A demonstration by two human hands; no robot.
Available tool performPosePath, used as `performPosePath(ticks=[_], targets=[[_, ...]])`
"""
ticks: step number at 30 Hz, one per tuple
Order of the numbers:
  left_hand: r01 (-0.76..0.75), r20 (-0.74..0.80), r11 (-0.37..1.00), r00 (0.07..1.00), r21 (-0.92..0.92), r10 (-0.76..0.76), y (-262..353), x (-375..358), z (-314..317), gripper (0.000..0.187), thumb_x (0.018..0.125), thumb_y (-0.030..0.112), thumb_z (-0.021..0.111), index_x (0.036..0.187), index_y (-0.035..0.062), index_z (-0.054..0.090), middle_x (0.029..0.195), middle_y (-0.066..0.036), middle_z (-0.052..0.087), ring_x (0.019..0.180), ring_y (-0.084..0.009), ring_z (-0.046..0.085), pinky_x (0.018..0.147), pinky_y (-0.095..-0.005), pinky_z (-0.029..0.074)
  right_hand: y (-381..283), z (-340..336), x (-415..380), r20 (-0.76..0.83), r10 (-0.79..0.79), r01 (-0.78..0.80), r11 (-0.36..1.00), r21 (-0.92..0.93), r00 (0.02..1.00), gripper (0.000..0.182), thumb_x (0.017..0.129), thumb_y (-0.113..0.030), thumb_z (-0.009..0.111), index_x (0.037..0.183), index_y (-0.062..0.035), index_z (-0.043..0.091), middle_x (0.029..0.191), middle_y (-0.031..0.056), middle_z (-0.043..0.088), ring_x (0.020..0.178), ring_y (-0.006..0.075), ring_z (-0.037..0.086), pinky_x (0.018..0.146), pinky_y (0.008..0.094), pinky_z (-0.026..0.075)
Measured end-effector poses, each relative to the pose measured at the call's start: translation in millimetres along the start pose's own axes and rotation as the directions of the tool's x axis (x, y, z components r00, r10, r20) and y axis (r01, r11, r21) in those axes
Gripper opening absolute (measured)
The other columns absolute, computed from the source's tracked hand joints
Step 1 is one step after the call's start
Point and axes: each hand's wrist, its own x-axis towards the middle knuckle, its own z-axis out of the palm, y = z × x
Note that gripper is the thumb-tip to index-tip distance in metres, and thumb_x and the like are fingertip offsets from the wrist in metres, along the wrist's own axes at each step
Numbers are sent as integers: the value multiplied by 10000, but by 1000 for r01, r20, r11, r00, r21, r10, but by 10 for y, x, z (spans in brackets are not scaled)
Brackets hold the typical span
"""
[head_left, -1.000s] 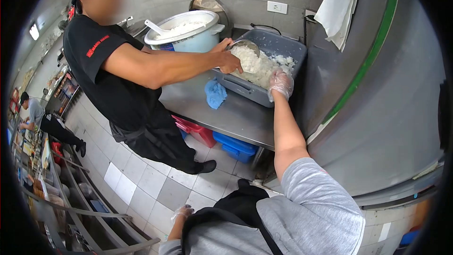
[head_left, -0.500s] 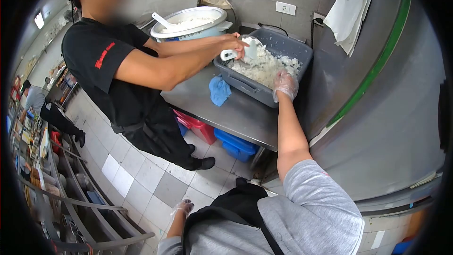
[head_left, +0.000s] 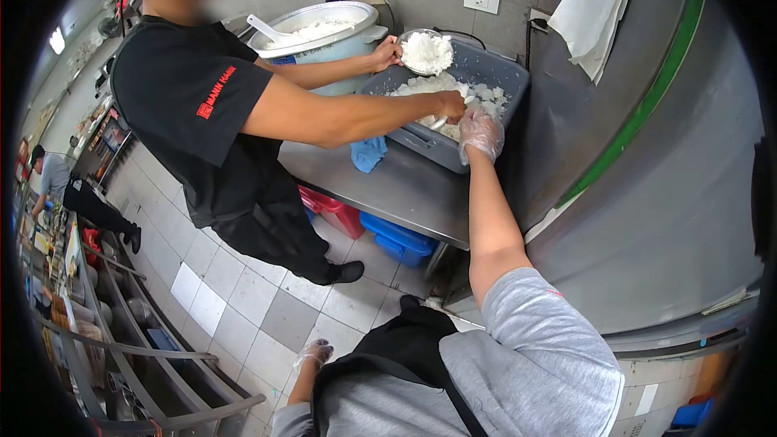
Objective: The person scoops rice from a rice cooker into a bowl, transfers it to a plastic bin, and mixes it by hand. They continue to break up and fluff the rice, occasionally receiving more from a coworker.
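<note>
Steel counter (head_left: 405, 186): runs along the far wall, carries everything below. Grey tub (head_left: 473, 81), far right on the counter, holds white rice (head_left: 453, 97) heaped inside. Big rice cooker pot (head_left: 324, 28), far left of the tub, w/ a white paddle (head_left: 267, 30) resting in it. Co-worker in a black shirt (head_left: 194, 105) stands left of the counter, both arms reaching over the tub: one hand holds a small metal bowl (head_left: 426, 51) piled w/ rice above the tub's far-left corner, the other grips a white scoop at the tub's near edge, close to my glove. Blue cloth (head_left: 368, 154) lies crumpled on the counter, just beside the tub's near-left wall. Red and blue bins (head_left: 396, 239) sit on the floor under the counter.

My right hand (head_left: 481, 133), in a clear plastic glove, rests at the tub's near rim, touching the rice; fingers curled loosely together, whether they pinch any rice I cannot tell. My left hand (head_left: 312, 354), also gloved, hangs low beside my body, well apart from the counter, fingers slightly bent, holding nothing.
</note>
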Motion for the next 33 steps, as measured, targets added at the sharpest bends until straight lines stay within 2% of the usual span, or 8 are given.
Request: performPosePath(ticks=[4, 13, 16, 19, 22, 25, 31, 33], targets=[[-34, -29, 992, 999, 121, 38, 59, -81, -28, 490, 754, 234, 651, 1180, 15, 549, 1129, -168, 607, 1059, -264, 574, 892, -335, 437, -24, -21, -9, -10, -13, 13, 999, -30, 1000, 194, 785, -268, 536, 930, -162, 609, 905, 123, 651, 900, 307, 607, 806, 396, 468], [-10, -46, 968, 999, 251, 23, 311, -318, -60, 484, 753, 281, 642, 1185, 79, 560, 1161, -167, 591, 1104, -285, 549, 924, -357, 419, 21, 18, 2, -4, -18, 18, 999, -28, 1000, 206, 776, -262, 542, 947, -163, 603, 902, 122, 655, 899, 310, 609, 804, 396, 463], [1, 50, 999, 999, -36, 0, -126, 170, -13, 478, 758, 283, 637, 1186, 85, 559, 1172, -160, 587, 1118, -290, 539, 941, -362, 409, -44, -63, 0, 33, -19, 21, 997, -69, 999, 218, 769, -243, 548, 950, -133, 602, 923, 118, 649, 913, 294, 608, 797, 402, 468], [34, 74, 998, 997, -61, -30, -51, 63, -31, 482, 763, 294, 629, 1193, 89, 558, 1175, -158, 586, 1122, -292, 536, 954, -361, 401, -56, -64, -7, 23, -13, 14, 997, -75, 1000, 217, 768, -242, 545, 951, -140, 602, 916, 121, 651, 911, 293, 609, 800, 397, 467], [19, 39, 995, 999, 101, -23, 120, -121, -79, 486, 764, 290, 625, 1200, 87, 557, 1178, -165, 584, 1129, -289, 533, 955, -357, 400, -71, -92, -27, 41, 3, -1, 999, -48, 999, 216, 767, -250, 543, 945, -143, 600, 921, 119, 652, 913, 292, 609, 804, 394, 465], [37, 7, 993, 999, 115, -38, 116, -92, -9, 496, 763, 283, 623, 1205, 70, 552, 1174, -177, 585, 1125, -290, 538, 947, -350, 407, -43, -44, 7, 26, 0, 2, 998, -60, 1000, 235, 756, -268, 555, 960, -165, 612, 919, 121, 657, 910, 298, 611, 814, 384, 462], [12, 98, 988, 995, -152, 3, -21, 81, -7, 487, 751, 253, 652, 1166, 17, 555, 1096, -180, 615, 1026, -262, 587, 862, -337, 455, -53, -32, -21, 38, 13, -11, 999, -38, 999, 234, 755, -262, 554, 963, -171, 610, 920, 111, 661, 912, 291, 614, 817, 374, 464], [-10, 58, 993, 998, -122, 17, -98, 173, 22, 477, 746, 219, 666, 1157, 3, 553, 1058, -171, 625, 974, -244, 598, 819, -327, 467, -68, -71, -42, 54, -6, 9, 999, -52, 999, 225, 767, -252, 547, 960, -149, 596, 932, 113, 654, 924, 290, 609, 812, 393, 466]])
